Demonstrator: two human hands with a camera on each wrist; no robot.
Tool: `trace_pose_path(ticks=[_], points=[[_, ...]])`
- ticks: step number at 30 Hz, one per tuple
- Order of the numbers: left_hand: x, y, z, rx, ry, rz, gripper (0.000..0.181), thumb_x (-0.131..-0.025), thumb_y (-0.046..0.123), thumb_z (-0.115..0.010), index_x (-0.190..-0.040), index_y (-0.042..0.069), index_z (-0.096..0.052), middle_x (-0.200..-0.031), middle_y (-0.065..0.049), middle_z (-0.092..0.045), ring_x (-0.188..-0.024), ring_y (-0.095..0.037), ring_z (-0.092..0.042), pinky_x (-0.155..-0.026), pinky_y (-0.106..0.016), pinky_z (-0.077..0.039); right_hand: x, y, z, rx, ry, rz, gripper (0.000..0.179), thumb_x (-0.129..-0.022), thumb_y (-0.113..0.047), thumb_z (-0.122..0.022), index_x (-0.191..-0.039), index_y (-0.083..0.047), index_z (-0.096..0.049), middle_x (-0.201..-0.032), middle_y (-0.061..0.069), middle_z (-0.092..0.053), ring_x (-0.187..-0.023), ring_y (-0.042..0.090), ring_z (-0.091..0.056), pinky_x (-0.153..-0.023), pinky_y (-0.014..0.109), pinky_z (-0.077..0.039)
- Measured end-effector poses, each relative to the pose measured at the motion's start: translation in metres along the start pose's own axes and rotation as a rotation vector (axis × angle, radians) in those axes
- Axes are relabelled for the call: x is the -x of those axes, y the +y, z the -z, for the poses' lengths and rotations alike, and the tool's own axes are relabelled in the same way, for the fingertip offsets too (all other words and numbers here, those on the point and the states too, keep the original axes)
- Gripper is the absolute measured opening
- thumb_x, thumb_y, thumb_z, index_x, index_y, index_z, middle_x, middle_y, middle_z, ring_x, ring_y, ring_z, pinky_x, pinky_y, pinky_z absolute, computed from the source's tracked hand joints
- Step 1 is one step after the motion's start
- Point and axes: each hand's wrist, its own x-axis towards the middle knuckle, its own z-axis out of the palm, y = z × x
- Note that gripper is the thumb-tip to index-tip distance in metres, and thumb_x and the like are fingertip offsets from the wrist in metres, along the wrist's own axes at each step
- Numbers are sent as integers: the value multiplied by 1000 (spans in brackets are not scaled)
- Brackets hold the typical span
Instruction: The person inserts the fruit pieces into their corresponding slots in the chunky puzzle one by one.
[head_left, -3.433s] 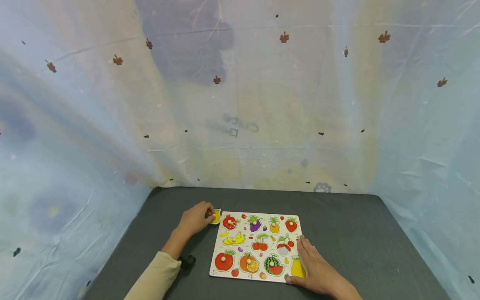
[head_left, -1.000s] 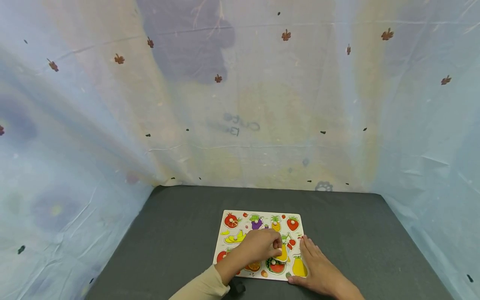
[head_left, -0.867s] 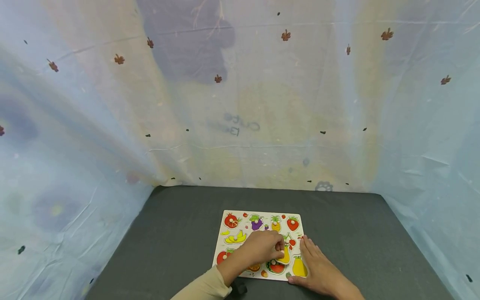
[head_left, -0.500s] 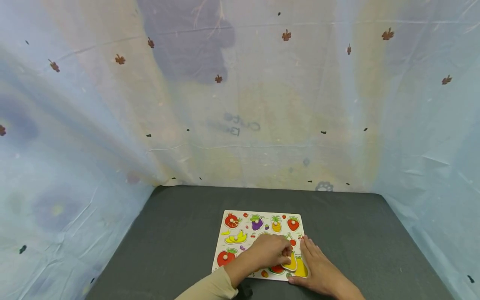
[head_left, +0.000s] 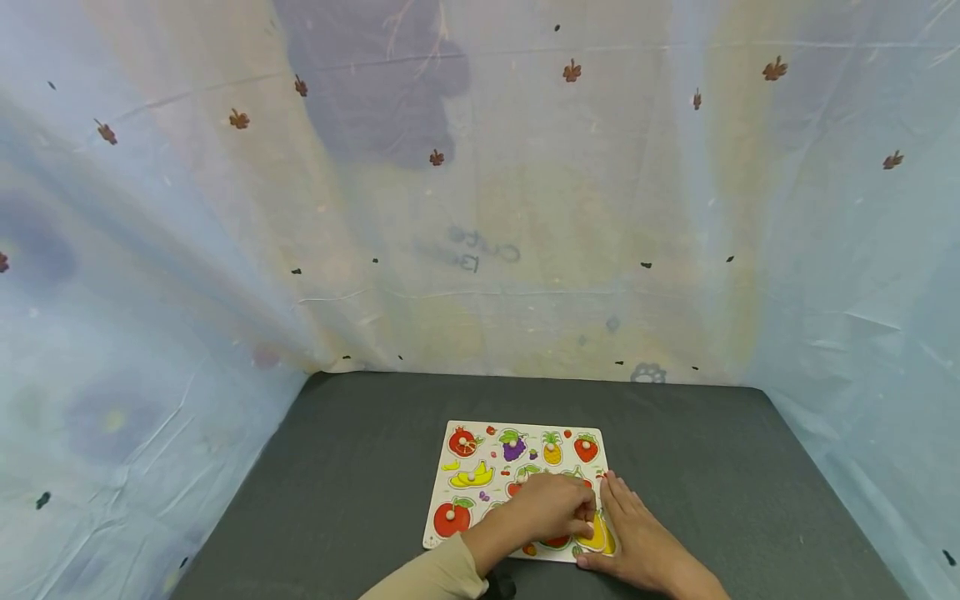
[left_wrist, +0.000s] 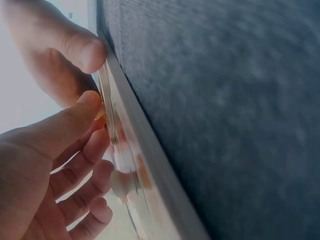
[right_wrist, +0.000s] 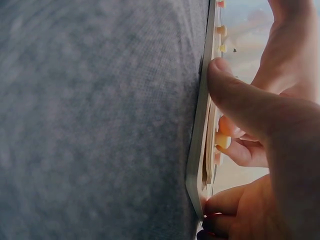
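Note:
A white wooden fruit puzzle board lies on the dark table. My left hand reaches across it and pinches the knob of a yellow pear puzzle piece. The piece is over the board's near right corner and overlaps the yellow pear picture there; whether it lies flat in the recess cannot be told. In the left wrist view, thumb and forefinger of my left hand meet at the knob. My right hand rests with fairly straight fingers along the board's right edge, its thumb at the near edge.
Other knobbed fruit pieces sit in the board, among them an apple, bananas, grapes and a strawberry. A dark grey cloth covers the table. A patterned pale curtain hangs behind and at both sides.
My left hand has picked up the pear piece from beside the board's far left corner and carried it right and nearer, onto the near right corner. My right hand has stayed at the edge.

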Motion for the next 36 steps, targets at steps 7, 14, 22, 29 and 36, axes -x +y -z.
trace_pose_path(ticks=[7,14,22,29,36], points=[[-4,2,-6,3,-14,4,23,-92,52,-82,-91,34,-68,-83,23,-53,-67,7,-45,-62,-16,-36,0,-1,1,-22,-14,-9,127,-81,-70,-83,-163,12,-30,-173,30,-21,-161,47,-21,-125,65,-20],[-7,4,-4,29,-25,10,23,-92,50,-82,-90,33,-68,-82,22,-53,-67,7,-45,-62,-17,-36,0,0,1,-15,-19,-10,127,-81,-71,-83,-163,11,-30,-174,29,-21,-161,47,-21,-126,65,-19],[-10,7,-6,48,-30,20,22,-93,50,-82,-89,34,-68,-81,22,-52,-66,7,-45,-62,-18,-36,0,0,2,-38,-26,-24,127,-81,-68,-84,-164,10,-28,-174,29,-19,-161,47,-20,-126,65,-17],[-11,9,-5,48,-35,35,22,-92,51,-82,-88,34,-68,-80,21,-52,-65,7,-45,-61,-19,-37,0,-1,3,-49,-27,-29,127,-81,-68,-84,-165,9,-26,-175,28,-18,-161,48,-19,-126,66,-18],[-11,8,-8,40,-56,46,21,-91,48,-85,-92,35,-68,-86,21,-50,-69,4,-46,-61,-20,-37,0,1,2,-43,-21,-22,127,-81,-69,-84,-164,10,-27,-174,29,-19,-161,48,-20,-125,66,-18]])
